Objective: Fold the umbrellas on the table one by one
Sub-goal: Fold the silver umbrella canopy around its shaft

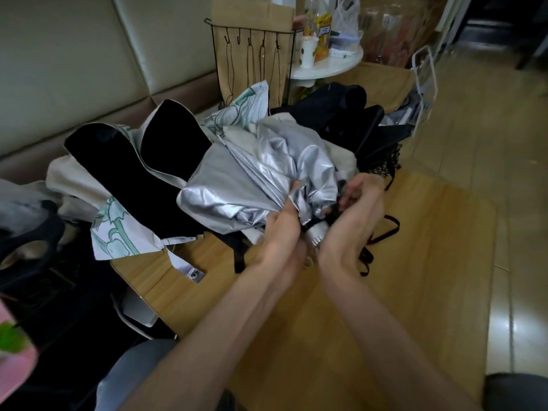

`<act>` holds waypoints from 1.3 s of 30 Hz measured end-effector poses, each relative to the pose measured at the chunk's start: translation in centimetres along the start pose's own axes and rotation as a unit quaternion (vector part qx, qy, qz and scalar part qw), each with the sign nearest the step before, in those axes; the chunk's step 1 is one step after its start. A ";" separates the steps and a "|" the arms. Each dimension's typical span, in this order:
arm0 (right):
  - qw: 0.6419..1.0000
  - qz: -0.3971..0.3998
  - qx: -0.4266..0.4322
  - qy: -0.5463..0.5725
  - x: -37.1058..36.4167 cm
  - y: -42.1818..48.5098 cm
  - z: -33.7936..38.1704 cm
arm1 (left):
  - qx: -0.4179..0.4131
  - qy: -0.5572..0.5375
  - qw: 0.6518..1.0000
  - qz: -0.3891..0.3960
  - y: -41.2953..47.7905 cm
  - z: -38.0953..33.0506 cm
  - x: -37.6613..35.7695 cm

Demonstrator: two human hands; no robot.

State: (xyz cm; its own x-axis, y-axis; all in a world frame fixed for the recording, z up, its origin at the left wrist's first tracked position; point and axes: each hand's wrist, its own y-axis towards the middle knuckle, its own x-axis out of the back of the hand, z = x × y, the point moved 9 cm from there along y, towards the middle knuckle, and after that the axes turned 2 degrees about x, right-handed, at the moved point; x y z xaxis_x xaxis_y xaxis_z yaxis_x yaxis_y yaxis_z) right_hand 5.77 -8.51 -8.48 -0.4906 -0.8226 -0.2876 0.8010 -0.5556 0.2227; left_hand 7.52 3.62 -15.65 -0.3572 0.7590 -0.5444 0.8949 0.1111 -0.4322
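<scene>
Wood table [415, 277] w/ umbrellas [255, 173], cream sofa [74, 54] behind, tiled floor [489, 143] rt

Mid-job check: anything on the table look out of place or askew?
No spill or damage shows. The silver umbrella, gripped by the left hand and right hand, is bunched unevenly; the green-printed umbrella droops over the table's left edge.

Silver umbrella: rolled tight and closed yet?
No, the silver umbrella canopy billows loose and crumpled, bunched only where the left hand grips it.
</scene>
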 end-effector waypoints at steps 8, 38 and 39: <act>0.999 -0.031 0.024 0.003 1.0 0.1 1.3 | 0.007 -0.004 1.000 -0.012 -0.9 -0.3 0.0; 0.919 0.309 -0.246 0.002 -3.1 5.1 -2.9 | -0.059 0.421 0.900 0.096 -2.0 -4.8 -0.8; 0.918 0.309 -0.247 0.007 -3.0 5.3 -3.0 | -0.051 0.431 0.897 0.087 -2.0 -4.7 -0.2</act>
State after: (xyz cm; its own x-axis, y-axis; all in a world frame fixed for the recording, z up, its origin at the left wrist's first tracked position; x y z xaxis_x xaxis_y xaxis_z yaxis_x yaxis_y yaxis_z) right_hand 12.46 -8.64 -9.20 0.1112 -0.9588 -0.2614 0.9847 0.1418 -0.1014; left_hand 7.09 6.25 -11.26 0.0911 0.9797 0.1786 0.9525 -0.0334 -0.3028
